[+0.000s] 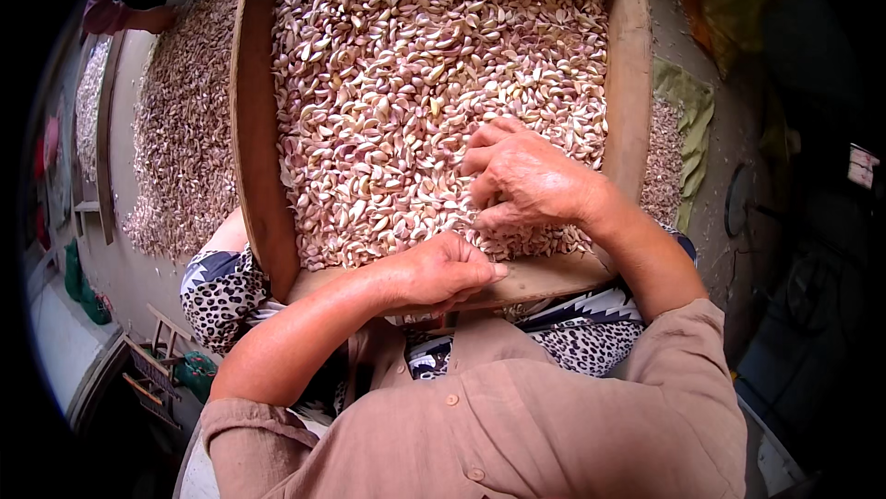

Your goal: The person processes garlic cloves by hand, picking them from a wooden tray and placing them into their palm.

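Loose garlic cloves [387,104], white to purplish in their skins, fill a shallow wooden tray [626,83] in front of me. Over the near part of the cloves is my right hand [516,177], its bent fingers slightly apart and their tips down among the cloves. My left hand [453,267] is curled at the tray's near board, thumb pressed against the bent fingers. Its palm faces away, so whether anything is inside is hidden. The near board lies close against my lap.
More cloves [187,132] are spread on the floor left of the tray. At right, a smaller heap [663,160] lies by a yellow-green cloth [695,132]. Another person's arm [149,18] shows at upper left. A small wooden rack [163,353] and green net bags [197,371] are at lower left.
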A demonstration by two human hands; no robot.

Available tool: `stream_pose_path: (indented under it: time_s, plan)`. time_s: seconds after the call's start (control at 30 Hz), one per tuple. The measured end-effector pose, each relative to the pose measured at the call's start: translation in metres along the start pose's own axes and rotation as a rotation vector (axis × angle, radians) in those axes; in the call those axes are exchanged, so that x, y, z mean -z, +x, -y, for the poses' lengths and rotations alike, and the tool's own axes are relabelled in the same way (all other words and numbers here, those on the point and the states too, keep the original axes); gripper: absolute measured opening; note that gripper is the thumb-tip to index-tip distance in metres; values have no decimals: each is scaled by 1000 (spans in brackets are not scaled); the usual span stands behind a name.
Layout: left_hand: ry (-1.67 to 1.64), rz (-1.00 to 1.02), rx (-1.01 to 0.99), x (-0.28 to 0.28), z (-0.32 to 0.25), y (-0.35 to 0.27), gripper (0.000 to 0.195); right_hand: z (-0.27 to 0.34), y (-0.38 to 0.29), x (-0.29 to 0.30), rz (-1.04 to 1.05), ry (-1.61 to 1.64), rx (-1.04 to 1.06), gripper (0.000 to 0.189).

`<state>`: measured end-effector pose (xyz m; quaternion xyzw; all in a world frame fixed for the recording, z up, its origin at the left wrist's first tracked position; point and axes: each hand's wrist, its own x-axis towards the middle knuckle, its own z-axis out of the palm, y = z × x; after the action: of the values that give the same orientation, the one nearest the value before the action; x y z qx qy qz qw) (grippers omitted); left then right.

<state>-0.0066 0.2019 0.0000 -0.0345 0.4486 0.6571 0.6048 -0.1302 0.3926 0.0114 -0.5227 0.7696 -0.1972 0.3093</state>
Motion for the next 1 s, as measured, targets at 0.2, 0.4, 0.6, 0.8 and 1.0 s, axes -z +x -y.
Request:
stream_pose_path:
  time_s: [0.2,0.4,0.6,0.8,1.0]
  plan:
    - [-20,5,14,0,7,0,56,-35,-25,38,2,-119,-330,29]
    - [39,11,-9,-1,16,4,56,-45,-35,39,-327,-64,-283,18]
    - [89,-13,-10,-5,11,3,56,-25,-14,26,-477,65,-149,13]
    - [95,16,-70,-6,3,-2,56,-12,16,-6,-520,21,-101,16]
    - [103,20,-58,-4,11,1,56,-35,15,1,-604,-35,-255,14]
